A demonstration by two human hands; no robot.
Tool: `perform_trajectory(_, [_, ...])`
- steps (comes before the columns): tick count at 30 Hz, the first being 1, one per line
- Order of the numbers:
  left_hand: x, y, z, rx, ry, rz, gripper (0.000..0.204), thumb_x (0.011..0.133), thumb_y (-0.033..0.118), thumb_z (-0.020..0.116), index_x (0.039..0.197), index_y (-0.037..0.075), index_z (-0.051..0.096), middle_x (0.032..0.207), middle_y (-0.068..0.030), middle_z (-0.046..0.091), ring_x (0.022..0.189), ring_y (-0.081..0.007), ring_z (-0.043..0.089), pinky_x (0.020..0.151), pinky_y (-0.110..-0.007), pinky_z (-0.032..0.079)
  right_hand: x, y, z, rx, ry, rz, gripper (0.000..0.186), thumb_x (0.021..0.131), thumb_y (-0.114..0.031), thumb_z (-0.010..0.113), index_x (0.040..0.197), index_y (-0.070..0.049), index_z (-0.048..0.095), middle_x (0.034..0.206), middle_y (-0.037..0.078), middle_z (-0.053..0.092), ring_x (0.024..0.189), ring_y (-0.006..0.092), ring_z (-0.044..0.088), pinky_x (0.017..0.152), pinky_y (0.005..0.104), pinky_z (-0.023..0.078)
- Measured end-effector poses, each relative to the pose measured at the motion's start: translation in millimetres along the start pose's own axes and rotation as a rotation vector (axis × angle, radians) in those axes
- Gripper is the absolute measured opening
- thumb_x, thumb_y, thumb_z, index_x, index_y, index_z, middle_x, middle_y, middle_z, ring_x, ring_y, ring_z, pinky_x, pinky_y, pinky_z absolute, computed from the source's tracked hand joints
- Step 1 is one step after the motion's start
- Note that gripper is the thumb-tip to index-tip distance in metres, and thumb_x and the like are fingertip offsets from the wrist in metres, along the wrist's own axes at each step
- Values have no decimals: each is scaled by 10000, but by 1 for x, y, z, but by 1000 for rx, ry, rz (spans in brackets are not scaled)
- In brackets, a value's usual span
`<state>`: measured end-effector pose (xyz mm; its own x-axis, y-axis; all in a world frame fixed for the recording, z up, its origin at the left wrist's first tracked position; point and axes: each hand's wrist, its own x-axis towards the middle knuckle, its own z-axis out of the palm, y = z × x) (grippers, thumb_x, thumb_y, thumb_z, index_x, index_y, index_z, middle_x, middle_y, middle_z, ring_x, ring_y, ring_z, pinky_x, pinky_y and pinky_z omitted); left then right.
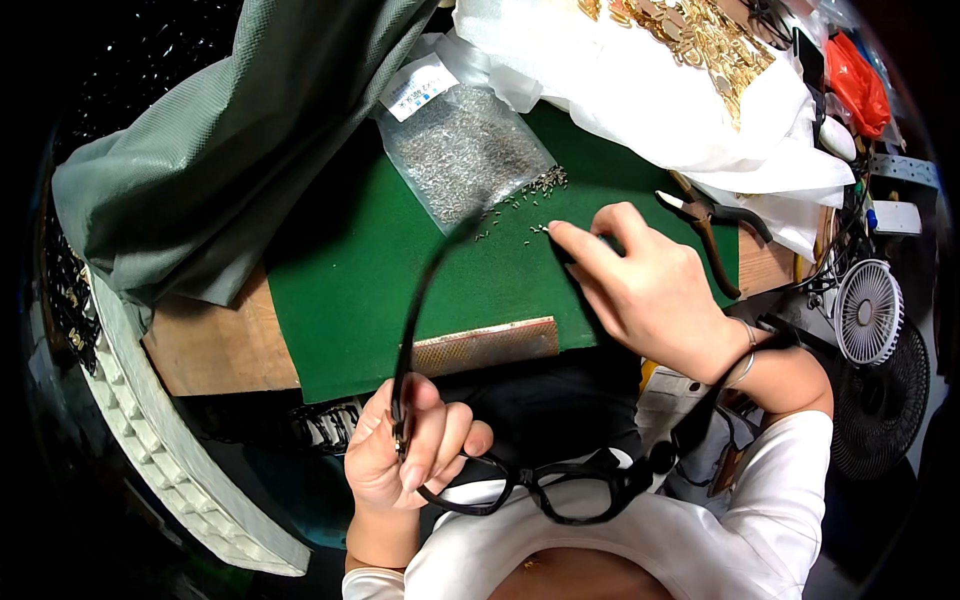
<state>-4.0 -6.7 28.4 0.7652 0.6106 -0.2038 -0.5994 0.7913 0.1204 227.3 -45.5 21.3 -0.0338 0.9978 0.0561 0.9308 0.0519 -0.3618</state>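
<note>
Holding right hand (645,278) beside far screws (549,181), cannot tell whether pinching any; pinching with left hand (432,438) the glasses (521,480), probably light, stiff, fragile, best gripped near the hinge (401,441).

The near arm of the glasses (527,477) blurs toward its tip, which hides part of the bag (465,145). The right hand (645,285) covers some of the mat (335,270); contact between its index finger and the nearest bits (536,229) is too small to tell. The cloth (220,140) and gold pieces (690,40) are cut off by the upper edge.
</note>
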Motion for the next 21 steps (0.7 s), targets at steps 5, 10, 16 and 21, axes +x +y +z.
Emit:
perform_trajectory(5, [11,-1,-3,122,4,-106,379,909,212,394,1194,-35,434,544,-14,473,531,-100,387,680,-289,354,0,2,0,-22,-24,-23,304,725,-102,593,1025,-93,541,808,88,464,588,213,553,477,313,460])
perform_trajectory(10, [9,-4,-7,40,12,-104,369,911,207,391,1190,-28,443,543,-8,466,546,-105,391,690,-280,361,6,-2,-1,47,-4,58,233,751,-115,594,980,-92,557,799,82,465,582,203,551,474,308,459])
perform_trajectory(16, [11,1,-7,20,45,-99,364,897,200,410,1190,-12,453,527,-5,456,547,-102,376,683,-271,361,2,-3,-1,-33,-1,24,346,698,-72,628,1039,-88,570,807,88,495,572,214,554,483,305,454])
perform_trajectory(21, [14,1,-9,19,77,-117,372,890,208,418,1186,-13,459,511,1,441,530,-103,373,659,-262,363,4,-9,1,-89,-8,83,365,682,-52,622,1040,-84,561,805,86,493,580,213,553,482,302,454])
